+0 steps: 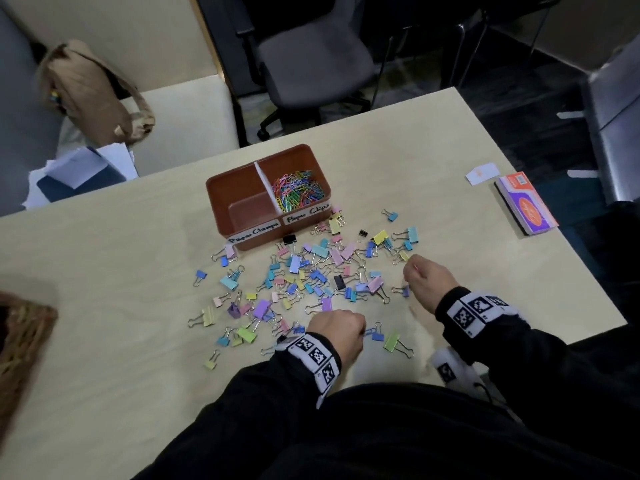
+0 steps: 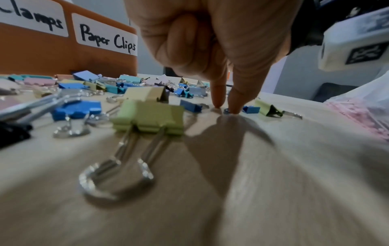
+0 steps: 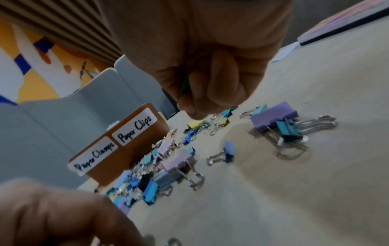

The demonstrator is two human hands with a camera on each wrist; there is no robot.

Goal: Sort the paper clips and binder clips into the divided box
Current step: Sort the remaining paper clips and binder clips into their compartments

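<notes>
Two fingertips (image 2: 218,101) of the left hand (image 1: 335,332) pinch down onto a small blue paper clip (image 2: 227,111) on the table (image 1: 450,150). The right hand (image 1: 429,280) is clenched around a thin green sliver; what it is I cannot tell. Binder clips (image 1: 311,271) lie scattered before the brown divided box (image 1: 242,192), hand-labelled "Paper Clamps" (image 1: 254,233) and "Paper Clips" (image 1: 307,213); paper clips (image 1: 298,192) fill its right compartment.

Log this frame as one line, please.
phase: sorting | paper clips: in box | binder clips: on table | left hand: pinching at table | right hand: fingers curled
</notes>
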